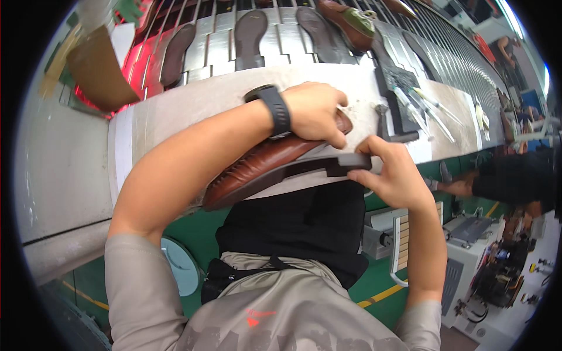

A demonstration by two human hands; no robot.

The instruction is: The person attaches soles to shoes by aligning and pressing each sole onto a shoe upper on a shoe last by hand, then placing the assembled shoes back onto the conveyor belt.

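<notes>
At the table's near edge, my right grip (398, 175), at four o'clock from the middle, pinches the heel end of a long, dark, block-heeled sole (291, 171) between thumb and fingers. Just beyond lies a glossy brown leather shoe upper (263, 161), toe toward eight o'clock, heel toward one; the sole runs along its near side, close at the toe, apart at the heel. My left grip (316, 114), black watch (278, 111) at the wrist, is clasped over the upper's heel end. Pale-handled brushes (413, 111) lie at two o'clock on the whitish table (181, 111). Beyond, at twelve, flat dark-brown soles (250, 38) rest on a slatted metal conveyor (219, 35).
</notes>
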